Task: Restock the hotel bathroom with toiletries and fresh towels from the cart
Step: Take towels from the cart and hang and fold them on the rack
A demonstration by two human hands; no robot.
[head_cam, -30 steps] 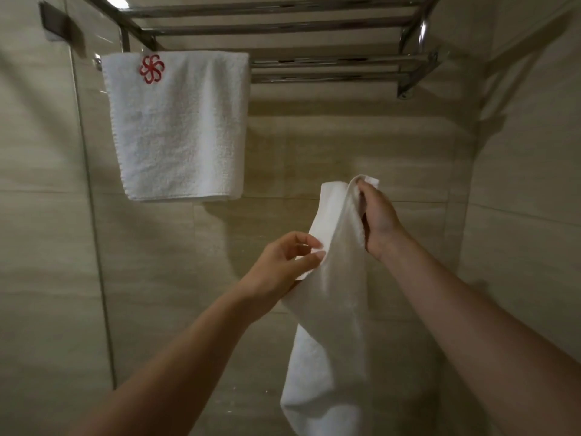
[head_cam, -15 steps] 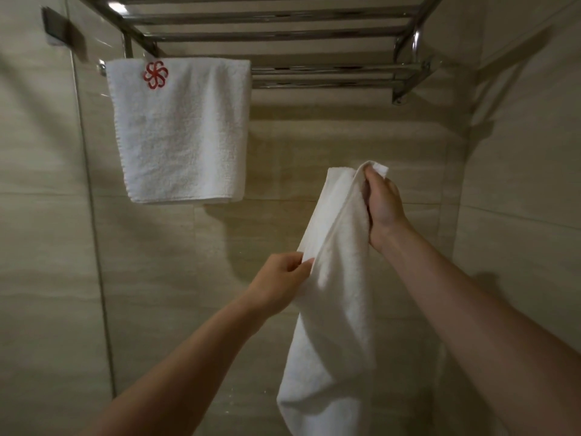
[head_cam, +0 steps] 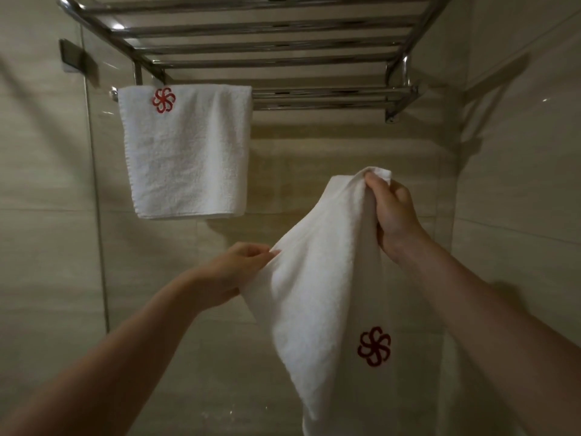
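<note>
White terry towel with a red pinwheel emblem (head_cam: 320, 294), held up before the beige tiled wall (head_cam: 314, 158): I see the right hand (head_cam: 394, 215) gripping its top corner, fingers curled tight, and the left hand (head_cam: 232, 275) pinching its left edge lower down. A matching white folded towel (head_cam: 188, 158) hangs over the left end of the chrome bar rack (head_cam: 283, 45) above

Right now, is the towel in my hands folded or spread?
Partly spread: right hand holds towel high, left hand holds its edge out sideways.

red emblem (head_cam: 374, 346) on held towel (head_cam: 317, 278), hung towel (head_cam: 188, 158)
</note>
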